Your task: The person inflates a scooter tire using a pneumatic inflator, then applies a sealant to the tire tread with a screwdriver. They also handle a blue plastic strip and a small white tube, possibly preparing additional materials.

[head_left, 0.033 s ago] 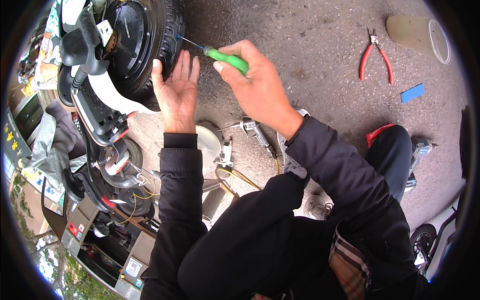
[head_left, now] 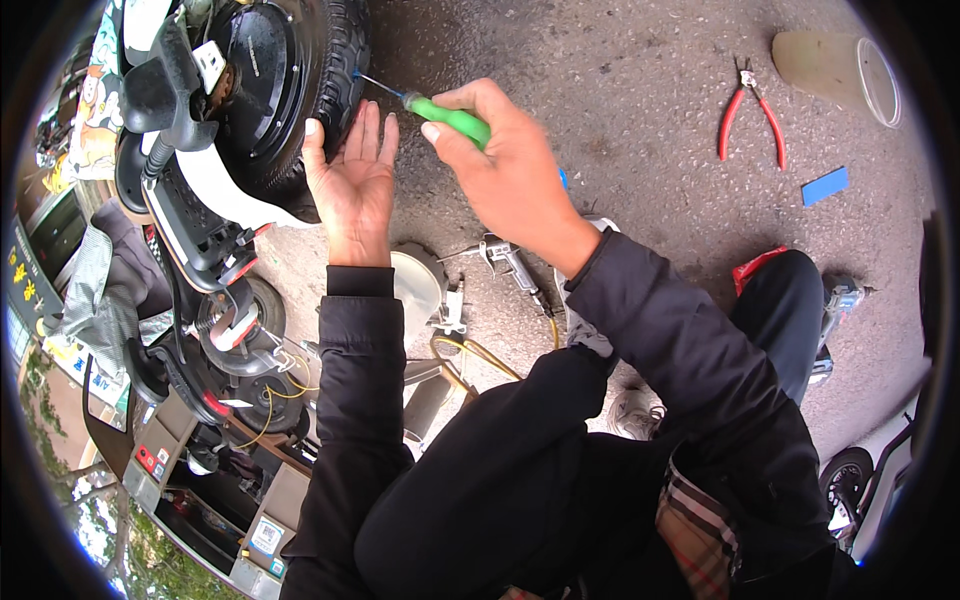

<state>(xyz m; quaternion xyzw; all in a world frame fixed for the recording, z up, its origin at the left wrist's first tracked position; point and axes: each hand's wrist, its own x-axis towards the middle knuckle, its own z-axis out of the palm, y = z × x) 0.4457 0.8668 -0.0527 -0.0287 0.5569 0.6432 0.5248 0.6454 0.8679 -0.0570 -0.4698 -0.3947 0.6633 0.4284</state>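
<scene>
We hold a green-handled screwdriver [head_left: 447, 116] tight in our right hand [head_left: 510, 170], its tip at the black tyre [head_left: 335, 70]. Our left hand [head_left: 352, 180], open and flat, braces the tyre. A clear plastic cup [head_left: 838, 66] lies sideways, its contents indiscernible.

Outdoor roadside repair spot: asphalt ground [head_left: 620, 90], scooter wheel [head_left: 290, 90], red pliers [head_left: 750, 120] lying loose.

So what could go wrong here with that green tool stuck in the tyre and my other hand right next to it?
1. The left hand rests open on the tyre right beside where the tip of the green-handled tool enters; a slip might jab the fingers.
2. The right hand drives the thin shaft at an angle, so it could bend or skid off the tread.
3. The red-handled pliers lie on the ground, out of easy reach.
</scene>
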